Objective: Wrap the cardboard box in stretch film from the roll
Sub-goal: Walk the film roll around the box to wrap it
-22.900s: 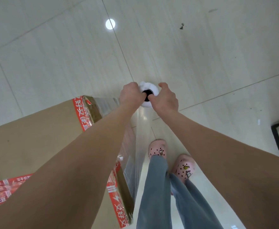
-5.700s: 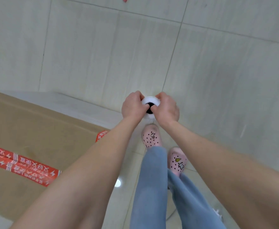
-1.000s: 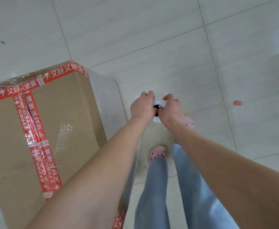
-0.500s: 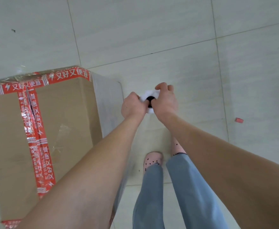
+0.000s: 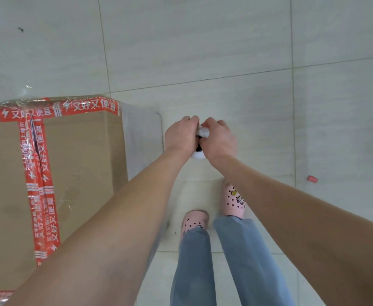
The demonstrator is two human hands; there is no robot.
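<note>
"Cardboard box (image 5: 77, 173), sealed with red tape (image 5: 41, 173). Where did it stand?"

"On the pale tiled floor (image 5: 203, 51), on the person's left and close by their legs. Clear film (image 5: 141, 140) already lay over the side nearest them, and some glinted along the top edge."

"And the hands?"

"Close together, out in front. The left hand (image 5: 181, 138) and the right hand (image 5: 219, 142) were each curled round the top end of the white roll (image 5: 203, 131), which stood upright between them, just beside the box's far corner. Only slivers of the roll showed past the fingers."

"So which step was that?"

"I took it for the middle of the wrapping: walking the roll round the box to lay a band on its sides. The top looked mostly bare of film."

"What would the next move need?"

"By my guess, carrying the roll past that corner with the film kept taut, so it bent tightly over the edge, and stepping round without treading on the sheet. How much film was left on the roll, I couldn't tell."
</note>
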